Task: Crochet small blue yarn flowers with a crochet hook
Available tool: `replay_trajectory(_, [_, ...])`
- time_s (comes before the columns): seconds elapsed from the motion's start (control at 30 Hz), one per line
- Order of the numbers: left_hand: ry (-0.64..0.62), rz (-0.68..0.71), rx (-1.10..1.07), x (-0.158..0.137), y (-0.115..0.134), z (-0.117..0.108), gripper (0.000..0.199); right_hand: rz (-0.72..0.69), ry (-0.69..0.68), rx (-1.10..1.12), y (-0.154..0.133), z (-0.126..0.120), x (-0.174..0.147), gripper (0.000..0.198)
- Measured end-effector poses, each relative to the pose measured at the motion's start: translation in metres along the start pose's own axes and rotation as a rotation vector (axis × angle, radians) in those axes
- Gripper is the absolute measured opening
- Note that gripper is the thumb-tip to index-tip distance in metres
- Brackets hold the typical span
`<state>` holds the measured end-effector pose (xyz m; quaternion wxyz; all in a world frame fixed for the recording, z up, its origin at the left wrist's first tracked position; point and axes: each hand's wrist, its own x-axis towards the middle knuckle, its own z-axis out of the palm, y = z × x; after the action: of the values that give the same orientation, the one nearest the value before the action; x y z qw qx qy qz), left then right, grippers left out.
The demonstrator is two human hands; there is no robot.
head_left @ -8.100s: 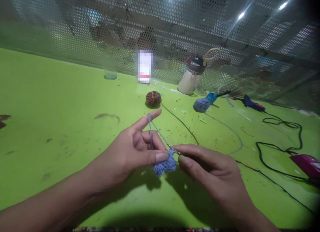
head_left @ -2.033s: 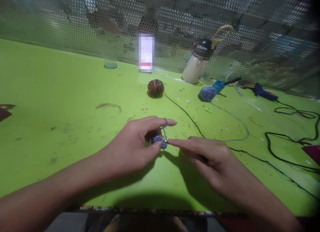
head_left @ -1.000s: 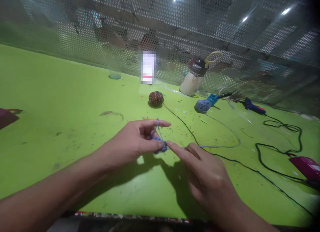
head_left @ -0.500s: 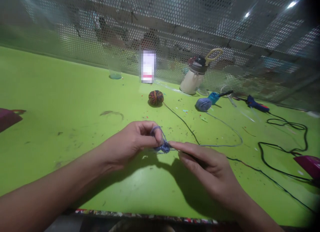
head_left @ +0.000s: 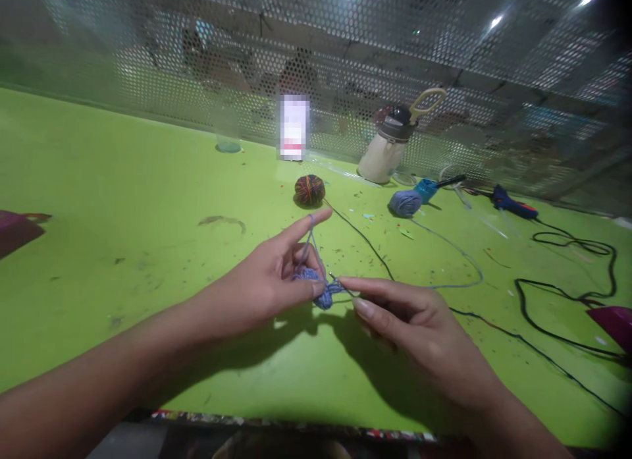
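Between thumb and fingers, my left hand [head_left: 276,274] pinches a small blue crochet piece [head_left: 323,297]. Its index finger points out to the right with a blue strand [head_left: 312,234] looped over it. In my right hand [head_left: 415,321] is a thin metal crochet hook [head_left: 340,283], gripped by thumb and index finger, its tip showing at the right edge of the piece. Beyond the hands lie a blue yarn ball [head_left: 405,203], its strand running back toward my right hand, and a multicoloured yarn ball [head_left: 309,190] with a dark strand trailing right.
A perforated metal screen [head_left: 222,70] closes off the back of the green table [head_left: 123,195]. Near it stand a phone-like bright screen [head_left: 295,126], a bottle [head_left: 380,157] and a clear cup [head_left: 228,143]. At right are a glue gun [head_left: 513,203] and its black cord [head_left: 523,314].
My left index finger has uncurled and lifted, pulling the blue strand up into a taller loop. The hook tip now shows beside the crochet piece, where fingers covered it before.
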<state>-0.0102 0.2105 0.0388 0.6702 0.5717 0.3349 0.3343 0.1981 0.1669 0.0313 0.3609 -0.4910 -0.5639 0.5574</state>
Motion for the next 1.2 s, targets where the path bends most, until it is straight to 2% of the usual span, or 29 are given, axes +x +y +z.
replay_trajectory(0.13, [0.022,0.083,0.135,-0.002,-0.006,0.003,0.080,0.052,-0.027,0.106,0.005,-0.001,0.001,0.029])
replay_trajectory(0.23, [0.053,0.084,0.213,-0.002,-0.007,0.006,0.077,0.080,-0.029,0.148,0.007,-0.001,0.003,0.030])
replay_trajectory(0.5, [0.084,0.111,0.265,0.001,-0.006,0.007,0.077,0.068,-0.034,0.142,0.010,-0.002,0.007,0.034])
replay_trajectory(0.67, [0.121,0.168,0.486,-0.003,-0.008,0.010,0.076,0.067,-0.031,0.080,0.008,-0.004,0.005,0.031])
replay_trajectory(0.83, [0.209,0.305,0.651,-0.005,-0.013,0.014,0.079,0.059,-0.005,0.022,0.004,-0.002,0.007,0.030])
replay_trajectory(0.9, [0.234,0.407,0.739,-0.005,-0.018,0.014,0.078,0.052,0.007,0.022,0.003,0.000,0.009,0.030])
replay_trajectory(1.0, [0.270,0.603,0.908,-0.005,-0.027,0.016,0.075,0.063,0.043,0.106,0.004,0.005,0.011,0.030])
replay_trajectory(1.07, [0.293,0.668,0.954,-0.005,-0.029,0.017,0.076,0.075,0.075,0.198,0.005,0.010,0.012,0.029])
replay_trajectory(1.13, [0.313,0.615,0.882,-0.004,-0.027,0.018,0.076,0.081,0.099,0.292,0.007,0.015,0.012,0.028])
replay_trajectory(1.2, [0.301,0.424,0.648,-0.002,-0.021,0.018,0.076,0.070,0.112,0.366,0.009,0.020,0.011,0.027])
